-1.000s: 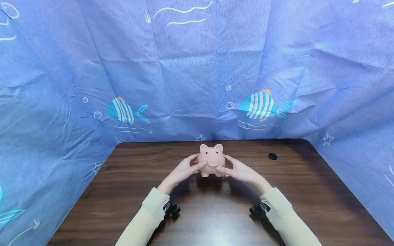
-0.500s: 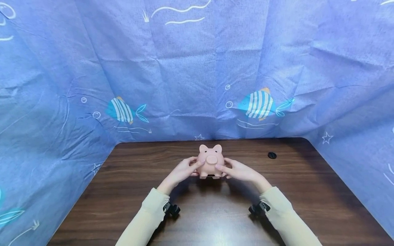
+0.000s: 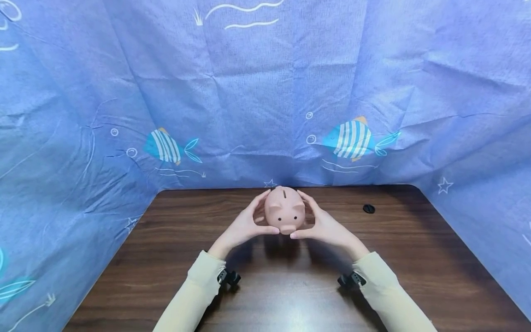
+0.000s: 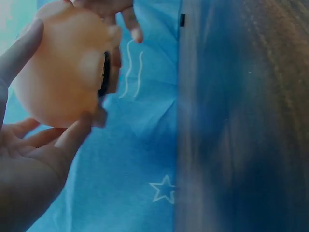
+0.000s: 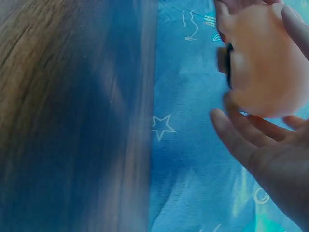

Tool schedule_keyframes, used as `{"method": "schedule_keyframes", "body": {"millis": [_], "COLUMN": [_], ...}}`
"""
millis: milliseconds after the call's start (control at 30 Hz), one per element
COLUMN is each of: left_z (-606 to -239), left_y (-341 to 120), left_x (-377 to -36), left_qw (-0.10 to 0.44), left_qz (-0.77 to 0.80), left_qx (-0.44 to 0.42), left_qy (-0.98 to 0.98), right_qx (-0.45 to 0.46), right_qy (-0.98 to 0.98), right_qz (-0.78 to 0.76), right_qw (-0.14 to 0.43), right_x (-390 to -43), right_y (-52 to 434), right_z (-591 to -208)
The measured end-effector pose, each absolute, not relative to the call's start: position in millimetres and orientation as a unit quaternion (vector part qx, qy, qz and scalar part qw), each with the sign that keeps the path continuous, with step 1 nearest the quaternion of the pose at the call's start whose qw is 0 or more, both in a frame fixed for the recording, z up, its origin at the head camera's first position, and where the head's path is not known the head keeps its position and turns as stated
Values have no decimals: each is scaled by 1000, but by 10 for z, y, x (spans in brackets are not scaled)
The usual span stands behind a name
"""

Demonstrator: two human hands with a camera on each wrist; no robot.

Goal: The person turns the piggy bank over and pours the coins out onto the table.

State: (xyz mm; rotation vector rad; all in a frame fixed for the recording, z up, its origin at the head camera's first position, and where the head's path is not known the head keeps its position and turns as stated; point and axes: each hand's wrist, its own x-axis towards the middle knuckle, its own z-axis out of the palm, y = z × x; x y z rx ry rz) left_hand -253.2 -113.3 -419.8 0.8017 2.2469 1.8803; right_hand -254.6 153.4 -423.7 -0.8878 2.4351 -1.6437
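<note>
While both hands are cupping it from either side, the pink piggy bank (image 3: 285, 210) is hanging just above the far middle of the dark wooden table (image 3: 174, 258), tipped forward so its snout is pointing down toward the person and the coin slot on its back is facing up. The left hand (image 3: 244, 226) is grasping its left flank, fingers curving over the top and thumb pressing in below. The right hand (image 3: 325, 226) is mirroring that on the right flank.

No brand, label or readable writing is showing on the bank or anywhere else. The blue cloth backdrop (image 3: 265, 92) is carrying only printed striped fish, stars, bubbles and wavy lines.

A small black round object (image 3: 368, 208) is lying on the table to the far right, well apart from the hands; too small to identify. In the left wrist view the bank (image 4: 63, 72) is reading as a blurred orange mass with a dark opening on its underside, detail unclear, the left hand's fingers (image 4: 19, 53) curling round it. The right wrist view is giving the same, bank (image 5: 260, 63) cut off at the top edge, right hand's fingers (image 5: 236, 137) spreading beneath. Both forearms in cream sleeves (image 3: 195, 295) are running off the near edge, black wrist mounts (image 3: 227, 277) partly hidden.
</note>
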Motion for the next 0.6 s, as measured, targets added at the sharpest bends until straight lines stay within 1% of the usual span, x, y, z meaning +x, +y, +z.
{"method": "schedule_keyframes", "body": {"millis": [67, 133, 200, 300, 400, 467, 533, 600], "left_z": [-4150, -4101, -4058, -4025, -4033, -4056, -4084, -4116], "left_y": [-1125, -1116, -1111, -1111, -1112, -1109, -1104, -1101], "left_x": [-2514, -2494, -2471, -2440, -2426, -2438, -2458, -2482], "left_qw": [22, -8, -32, -57, -67, -63, -51, -21], "left_qz": [604, 587, 574, 558, 552, 556, 563, 575], "left_qx": [291, 314, 335, 357, 366, 361, 347, 318], "left_qy": [742, 746, 747, 747, 746, 746, 748, 753], "right_qx": [-302, -317, -331, -350, -363, -364, -357, -336], "right_qy": [798, 794, 784, 768, 757, 752, 753, 762], "right_qz": [-522, -518, -522, -532, -538, -545, -551, -553], "right_qw": [-6, -35, -55, -68, -73, -64, -46, -16], "right_x": [-2528, -2507, -2493, -2475, -2474, -2484, -2503, -2519], "right_y": [1524, 1514, 1502, 1481, 1462, 1457, 1460, 1476], "right_z": [-4198, -4157, -4131, -4115, -4129, -4145, -4166, -4187]}}
